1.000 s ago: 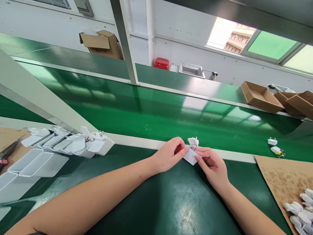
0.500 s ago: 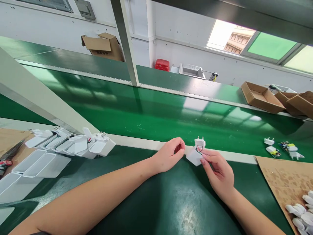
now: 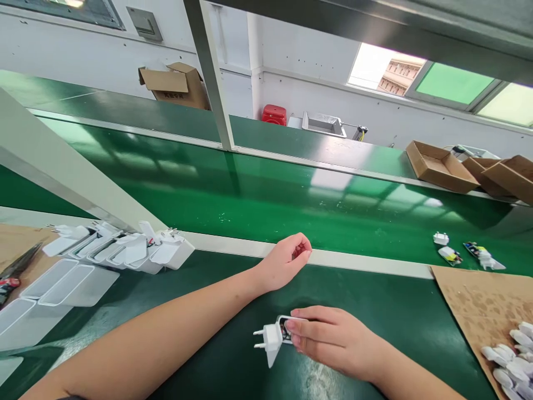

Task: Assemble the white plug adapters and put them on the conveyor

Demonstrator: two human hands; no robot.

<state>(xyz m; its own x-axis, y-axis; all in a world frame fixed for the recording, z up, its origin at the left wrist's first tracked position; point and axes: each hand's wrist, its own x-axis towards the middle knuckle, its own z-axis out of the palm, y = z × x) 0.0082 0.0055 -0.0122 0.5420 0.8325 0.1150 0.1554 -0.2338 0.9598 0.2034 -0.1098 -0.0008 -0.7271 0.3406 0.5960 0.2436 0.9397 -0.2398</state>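
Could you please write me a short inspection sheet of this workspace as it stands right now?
Surface: green conveyor belt beside a dark green bench.
Job's things: white two-pin plug, circuit board showing in its casing.
Clutter: row of white plastic casings, scissors, cardboard sheet bearing white parts.
Hands: left hand curled, empty, by the belt's edge; right hand gripping the plug.
Cables: nothing seen.
Surroundings: cardboard trays, red stool, steel tray.
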